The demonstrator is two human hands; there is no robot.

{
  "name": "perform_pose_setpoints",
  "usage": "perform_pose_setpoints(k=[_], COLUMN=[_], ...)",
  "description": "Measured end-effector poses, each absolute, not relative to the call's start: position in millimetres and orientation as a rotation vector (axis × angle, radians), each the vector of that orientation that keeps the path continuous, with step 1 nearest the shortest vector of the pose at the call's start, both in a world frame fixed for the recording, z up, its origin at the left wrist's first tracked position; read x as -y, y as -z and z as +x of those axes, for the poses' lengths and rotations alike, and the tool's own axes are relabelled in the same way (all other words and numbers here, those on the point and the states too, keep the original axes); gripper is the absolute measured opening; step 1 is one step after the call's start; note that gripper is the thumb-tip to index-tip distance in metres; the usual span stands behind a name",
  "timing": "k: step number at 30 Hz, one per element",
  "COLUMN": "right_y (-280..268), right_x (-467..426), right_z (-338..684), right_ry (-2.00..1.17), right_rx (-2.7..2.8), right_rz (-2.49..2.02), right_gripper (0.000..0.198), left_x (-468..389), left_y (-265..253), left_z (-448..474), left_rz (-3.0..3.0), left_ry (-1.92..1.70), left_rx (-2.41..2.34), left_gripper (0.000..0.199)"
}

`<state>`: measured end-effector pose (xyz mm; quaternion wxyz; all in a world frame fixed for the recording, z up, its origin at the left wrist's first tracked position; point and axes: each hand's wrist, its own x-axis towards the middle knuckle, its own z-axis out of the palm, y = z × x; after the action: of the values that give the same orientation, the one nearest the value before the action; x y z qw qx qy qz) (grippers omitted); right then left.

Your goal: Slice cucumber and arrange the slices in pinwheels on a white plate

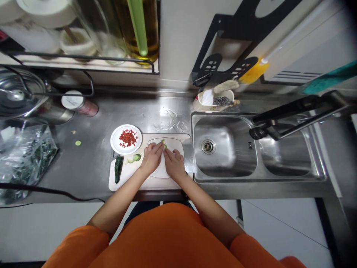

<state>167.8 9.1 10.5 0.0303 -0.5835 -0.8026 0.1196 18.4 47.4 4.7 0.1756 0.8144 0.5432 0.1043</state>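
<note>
On the steel counter lies a pale cutting board [131, 178] with a wide white plate or mat [178, 143] on top of it. My left hand [152, 157] and my right hand [174, 162] meet over it, fingertips pinching a small green vegetable piece [164, 144]. Whether one hand or both grip it is hard to tell. Cucumber slices [135, 158] and a dark green cucumber end [118, 167] lie on the board's left part. A white plate [115, 143] with chopped red chilli pieces [128, 137] stands just behind them.
A double steel sink [228, 163] with a black faucet [295, 115] lies right of the board. A plastic bag of greens [25, 160] and a black cable [47, 190] are at the left. A pot lid [16, 95], a jar [79, 104] and a wire shelf with oil bottles [139, 29] stand behind.
</note>
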Motion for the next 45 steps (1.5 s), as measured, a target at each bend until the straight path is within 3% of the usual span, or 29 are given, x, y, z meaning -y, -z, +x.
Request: perform_pose_setpoints(k=[20, 29, 36, 45], right_y=[-15.4, -21.6, -20.5, -25.8], right_x=[-11.4, -5.7, 10.7, 17.2], right_z=[169.8, 179.7, 184.1, 178.8], right_ry=[-0.438, -0.399, -0.437, -0.478], right_rx=[2.442, 2.353, 2.322, 2.362], right_rz=[-1.811, -1.767, -1.726, -1.733], right_gripper=[0.046, 0.042, 0.035, 0.034], left_x=[-45.2, -35.0, 2.0, 1.1], left_y=[-6.1, -39.0, -33.6, -26.7], left_z=[29.0, -17.9, -63.4, -58.7], left_rz=[2.242, 1.974, 1.621, 1.524], left_ry=[-0.311, -0.687, -0.378, -0.445], left_rx=[-1.597, -1.917, -2.278, -2.234], left_gripper=[0.044, 0.032, 0.029, 0.029])
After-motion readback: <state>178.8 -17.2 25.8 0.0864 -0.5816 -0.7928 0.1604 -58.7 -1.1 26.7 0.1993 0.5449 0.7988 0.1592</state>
